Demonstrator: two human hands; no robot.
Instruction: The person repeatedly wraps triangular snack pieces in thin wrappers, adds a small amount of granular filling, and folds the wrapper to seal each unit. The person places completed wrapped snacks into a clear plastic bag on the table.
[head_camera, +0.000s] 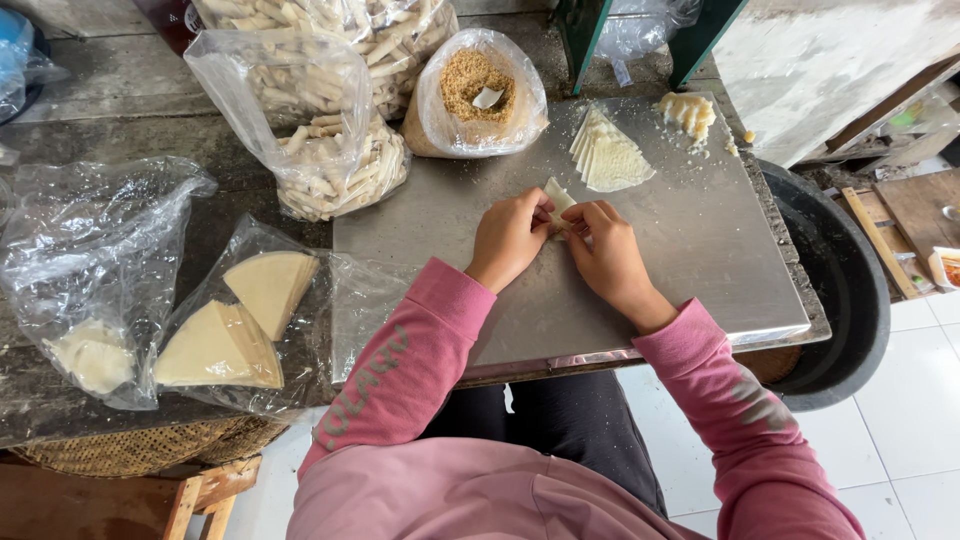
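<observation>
both hands pinch one pale triangular wrapper (557, 196) near the middle of the steel sheet (700, 260): the left hand (510, 238) grips its near edge and the right hand (606, 252) folds over it from the other side. it looks partly rolled, not finished. a fan of unused wrappers (608, 155) lies toward the far edge, with a lump of filling (687, 112) at the far right corner, so work remains. bags of finished rolls (320, 150) and an open bag of crumbs (477, 92) crowd the far left corner; bagged wrapper stacks (240, 325) sit off the left edge.
</observation>
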